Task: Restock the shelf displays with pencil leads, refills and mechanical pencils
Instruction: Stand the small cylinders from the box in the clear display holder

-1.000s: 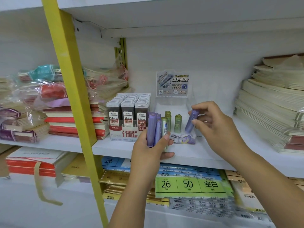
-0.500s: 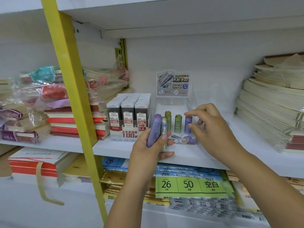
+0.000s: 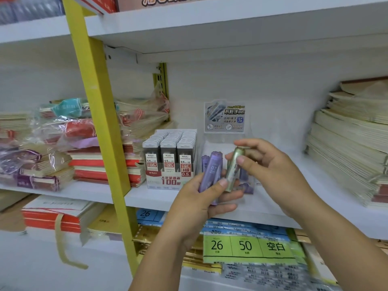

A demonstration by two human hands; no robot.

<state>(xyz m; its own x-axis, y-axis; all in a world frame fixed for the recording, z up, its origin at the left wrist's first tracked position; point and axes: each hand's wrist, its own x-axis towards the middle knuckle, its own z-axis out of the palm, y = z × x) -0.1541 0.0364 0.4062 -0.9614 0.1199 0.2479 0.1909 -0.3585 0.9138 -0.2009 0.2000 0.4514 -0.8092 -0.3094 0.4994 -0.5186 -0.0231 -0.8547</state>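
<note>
Our left hand (image 3: 197,204) grips purple tubes (image 3: 212,172); our right hand (image 3: 270,169) pinches 1 green tube (image 3: 234,168) just beside them, before the display (image 3: 224,117).

**One head cam, shelf at arm's reach**

Single wide-angle view, worn on the head. Lens faces fwd and a bit down, approx level w/ the white shelf board (image 3: 331,181). Underside of the white upper shelf (image 3: 231,45) shows at top, green printed card (image 3: 247,246) of the lower tier at bottom. Close range: left hand (image 3: 195,204) w/ purple plastic lead tubes (image 3: 212,173) and right hand (image 3: 273,173) w/ a green-gold lead tube (image 3: 232,175) sit mid-frame. Yellow metal upright (image 3: 100,122) slants across the left side. Bottom-right corner is blurred.
</note>
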